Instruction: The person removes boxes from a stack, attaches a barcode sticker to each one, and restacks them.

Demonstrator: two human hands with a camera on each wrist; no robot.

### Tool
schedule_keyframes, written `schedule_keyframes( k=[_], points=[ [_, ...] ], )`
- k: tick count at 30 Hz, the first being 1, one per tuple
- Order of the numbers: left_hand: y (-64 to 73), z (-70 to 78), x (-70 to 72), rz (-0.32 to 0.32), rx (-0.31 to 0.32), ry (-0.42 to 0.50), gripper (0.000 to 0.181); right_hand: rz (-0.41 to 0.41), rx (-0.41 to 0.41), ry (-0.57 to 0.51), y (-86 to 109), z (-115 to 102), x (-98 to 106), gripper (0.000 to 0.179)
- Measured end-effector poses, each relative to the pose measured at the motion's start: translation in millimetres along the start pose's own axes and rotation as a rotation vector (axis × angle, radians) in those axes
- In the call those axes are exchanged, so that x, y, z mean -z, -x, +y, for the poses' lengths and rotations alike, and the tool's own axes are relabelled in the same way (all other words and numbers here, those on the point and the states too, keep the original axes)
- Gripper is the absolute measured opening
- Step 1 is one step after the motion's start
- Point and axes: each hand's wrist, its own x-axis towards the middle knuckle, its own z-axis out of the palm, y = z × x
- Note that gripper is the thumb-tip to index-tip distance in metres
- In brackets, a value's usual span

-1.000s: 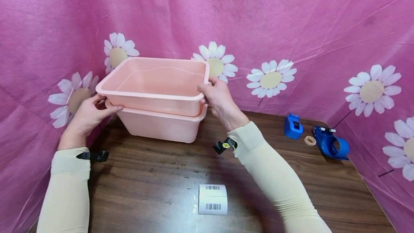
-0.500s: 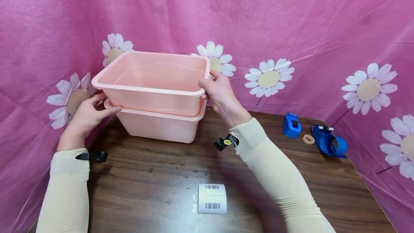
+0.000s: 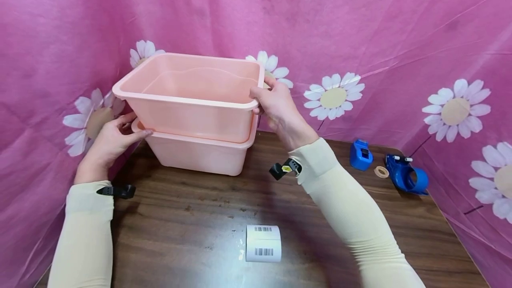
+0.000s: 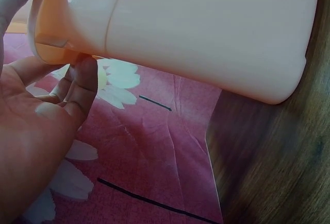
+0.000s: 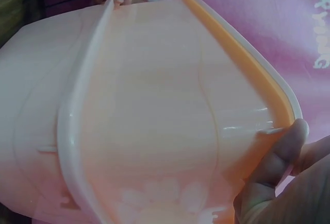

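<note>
Two pink plastic bins are nested at the back left of the table in the head view. The upper bin (image 3: 192, 117) stands partly out of the lower bin (image 3: 200, 157), its rim well above the lower one. My right hand (image 3: 282, 110) pinches the upper bin's right rim, thumb on the near side. At the left end my left hand (image 3: 112, 141) grips the lower bin's rim, thumb along its front. In the left wrist view the left fingers (image 4: 85, 80) curl under that rim. The right wrist view shows the right thumb (image 5: 283, 152) against the upper rim.
A roll of barcode labels (image 3: 263, 243) lies near the table's front. At the right back are a blue plastic piece (image 3: 361, 155), a tan ring (image 3: 382, 172) and a blue tape dispenser (image 3: 407, 176). A pink flowered cloth (image 3: 304, 21) hangs behind the table.
My right hand has risen with the upper bin, which now stands higher out of the lower one. The left hand and lower bin have stayed nearly in place.
</note>
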Motion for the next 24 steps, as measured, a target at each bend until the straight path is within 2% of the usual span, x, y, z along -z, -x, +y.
schedule_keyframes(
  k=[5,13,16,20,24],
  points=[
    [-0.8,-0.6,-1.3,-0.006,-0.003,0.015,0.072,0.012,-0.014,-0.001,2.1,-9.9,2.1,0.061],
    [0.1,2.5,-1.4,-0.021,-0.015,0.058,0.075,0.034,-0.032,-0.065,9.7,-37.2,8.6,0.066],
    [0.4,2.3,-1.2,-0.035,-0.016,0.067,0.076,0.039,-0.027,-0.062,12.6,-47.2,13.8,0.064],
    [-0.3,0.4,-0.5,-0.047,-0.005,0.031,0.077,0.048,-0.021,-0.029,15.5,-59.6,23.0,0.065],
    [0.8,0.0,0.4,-0.059,0.009,0.066,0.078,0.060,-0.029,-0.010,20.0,-68.1,37.3,0.065]
  ],
)
